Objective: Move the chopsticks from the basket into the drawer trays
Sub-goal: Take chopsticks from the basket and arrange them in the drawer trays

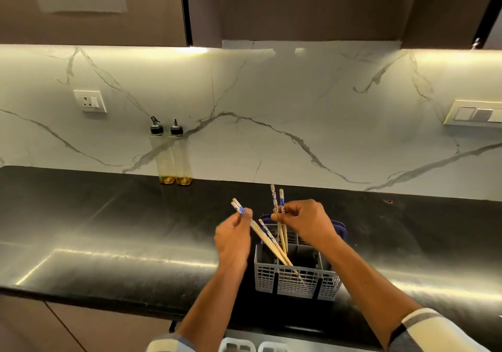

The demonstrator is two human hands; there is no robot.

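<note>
L hand pinches 2 chopsticks, tips in basket. R hand fingers clamp 2 more chopsticks upright.

Black countertop bears a grey basket and two oil bottles.

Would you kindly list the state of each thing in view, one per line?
Left hand: grips two chopsticks, tips in the basket.
Right hand: pinches two chopsticks, tips in the basket.
Loose chopstick: leans in the basket, unheld.
Basket: upright on the counter.
Two oil bottles: upright, capped, nearly empty.
</note>
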